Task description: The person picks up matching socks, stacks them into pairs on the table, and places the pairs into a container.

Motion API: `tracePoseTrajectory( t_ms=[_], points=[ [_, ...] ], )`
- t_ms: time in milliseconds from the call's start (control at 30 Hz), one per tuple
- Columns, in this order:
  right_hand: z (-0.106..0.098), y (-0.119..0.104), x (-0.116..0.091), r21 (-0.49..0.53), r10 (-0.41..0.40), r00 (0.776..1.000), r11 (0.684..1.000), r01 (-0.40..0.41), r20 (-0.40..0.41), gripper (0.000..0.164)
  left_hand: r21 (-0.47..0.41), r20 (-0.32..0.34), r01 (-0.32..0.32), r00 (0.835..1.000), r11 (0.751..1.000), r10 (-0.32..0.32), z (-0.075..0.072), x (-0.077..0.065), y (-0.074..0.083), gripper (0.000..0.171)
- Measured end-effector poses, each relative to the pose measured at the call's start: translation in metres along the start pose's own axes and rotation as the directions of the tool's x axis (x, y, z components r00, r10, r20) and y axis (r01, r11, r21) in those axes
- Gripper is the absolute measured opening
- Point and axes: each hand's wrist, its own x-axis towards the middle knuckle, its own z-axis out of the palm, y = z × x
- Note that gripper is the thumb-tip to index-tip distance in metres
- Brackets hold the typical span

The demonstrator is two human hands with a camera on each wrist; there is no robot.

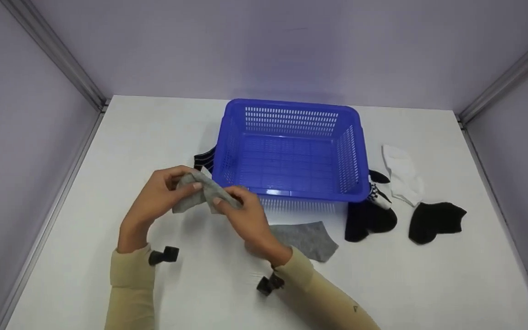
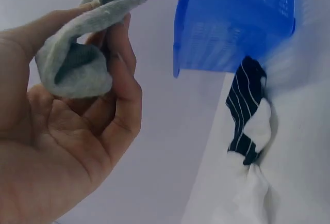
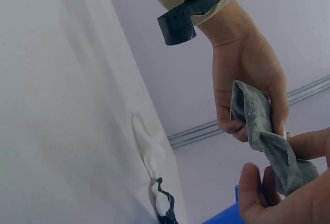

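A grey sock (image 1: 192, 191) is held up between both hands, in front of the basket's left corner. My left hand (image 1: 156, 195) pinches one end between thumb and fingers; the left wrist view shows the sock (image 2: 77, 69) folded over, with a hollow in its fabric. At the other end, my right hand (image 1: 248, 217) pinches the cloth with thumb and fingertips. Both hands and the bunched sock (image 3: 276, 146) also show in the right wrist view. Another grey sock (image 1: 310, 239) lies flat on the table, partly hidden behind the right forearm.
A blue plastic basket (image 1: 291, 195) stands at the table's back middle. Black socks (image 1: 433, 222), a white sock (image 1: 403, 176) and a patterned sock (image 1: 378, 197) lie to its right. A striped black sock (image 2: 245, 105) and white socks (image 2: 252, 188) lie by its left side.
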Motion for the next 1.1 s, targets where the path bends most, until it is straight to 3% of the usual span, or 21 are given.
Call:
tracePoseTrajectory(
  t_ms=[133, 267, 400, 567, 700, 833, 967, 1100],
  points=[
    [-0.037, 0.003, -0.02, 0.027, -0.034, 0.999, 0.999, 0.033, 0.03, 0.022, -0.002, 0.084, -0.048, 0.995, 0.999, 0.048, 0.027, -0.006, 0.004, 0.022],
    [-0.072, 0.012, -0.032, 0.036, -0.036, 0.998, 0.999, 0.034, 0.05, 0.026, -0.025, 0.191, -0.061, 0.979, 0.998, 0.065, 0.05, -0.005, 0.001, 0.023],
    [-0.104, 0.025, -0.041, -0.046, 0.031, 0.999, 0.998, -0.03, 0.019, 0.03, -0.056, 0.295, -0.031, 0.954, 0.998, 0.046, 0.067, 0.0, -0.003, 0.027],
    [-0.135, 0.037, -0.053, -0.111, 0.112, 0.994, 0.988, -0.111, 0.006, 0.03, -0.031, 0.372, -0.008, 0.928, 0.999, 0.019, 0.085, 0.003, -0.006, 0.032],
    [-0.154, 0.046, -0.063, -0.168, 0.156, 0.986, 0.975, -0.146, 0.052, 0.03, -0.019, 0.374, 0.02, 0.928, 1.0, -0.012, 0.107, 0.003, -0.012, 0.03],
    [-0.171, 0.054, -0.071, -0.3, 0.147, 0.985, 0.947, -0.115, 0.087, 0.027, 0.017, 0.344, 0.062, 0.937, 0.998, -0.064, 0.132, 0.002, -0.02, 0.029],
    [-0.184, 0.059, -0.075, -0.448, 0.071, 0.995, 0.894, -0.032, 0.069, 0.023, 0.072, 0.313, 0.099, 0.943, 0.992, -0.117, 0.15, 0.001, -0.025, 0.029],
    [-0.189, 0.062, -0.078, -0.55, 0.027, 0.998, 0.835, 0.009, 0.057, 0.025, 0.159, 0.256, 0.089, 0.958, 0.983, -0.128, 0.159, 0.0, -0.028, 0.033]
  ],
)
